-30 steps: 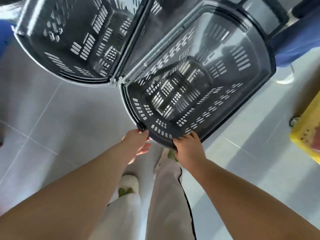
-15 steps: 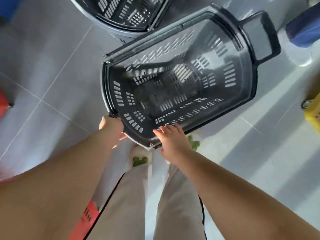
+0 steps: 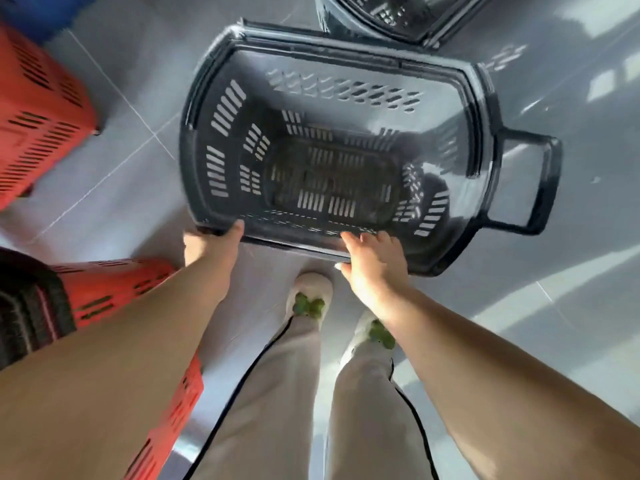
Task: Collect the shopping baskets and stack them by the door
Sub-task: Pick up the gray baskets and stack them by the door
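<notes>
A dark grey slotted shopping basket (image 3: pixel 194 140) hangs in front of me above the tiled floor, its pull handle (image 3: pixel 540 181) sticking out to the right. My left hand (image 3: pixel 211 244) grips the near rim at its left corner, thumb over the edge. My right hand (image 3: pixel 370 258) holds the same near rim further right, fingers curled over into the basket. A second grey basket (image 3: pixel 391 12) stands at the top edge, apart from the one I hold.
Red baskets stand to my left: one (image 3: pixel 38 109) at the upper left, another (image 3: pixel 114 289) close under my left arm with a dark basket (image 3: pixel 27 306) beside it. My legs and white shoes (image 3: pixel 308 292) are below the basket. Grey tiled floor stretches to the right.
The grey basket has come away from the second grey basket and swung left towards the red baskets. Both hands keep their hold on the near rim. The view has turned left.
</notes>
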